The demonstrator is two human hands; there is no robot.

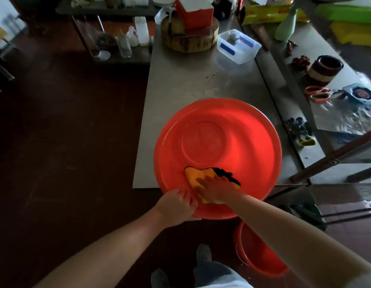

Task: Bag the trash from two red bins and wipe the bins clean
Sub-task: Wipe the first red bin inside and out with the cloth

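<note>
1. The red bin (217, 142) sits on the steel table (180, 84).
2. The left hand (176, 206) curls over its rim at 7 o'clock.
3. The right hand (215, 190), fingers spread flat, presses a yellow cloth (194, 175) inside at 6 o'clock.
4. A second red bin (257, 256) stands on the floor at 5 o'clock.

Red bin (217, 142) on the steel counter (180, 84), its near edge overhanging. Left hand (177, 204) grips the near rim; right hand (216, 189) presses a yellow-and-black cloth (196, 175) flat against the inner wall. Second red bin (257, 252) on the floor below.

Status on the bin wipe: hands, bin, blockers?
Left hand grips red bin at near rim. Right hand flat, pressing yellow cloth on its inner wall. Nothing blocking; second red bin on floor.
</note>
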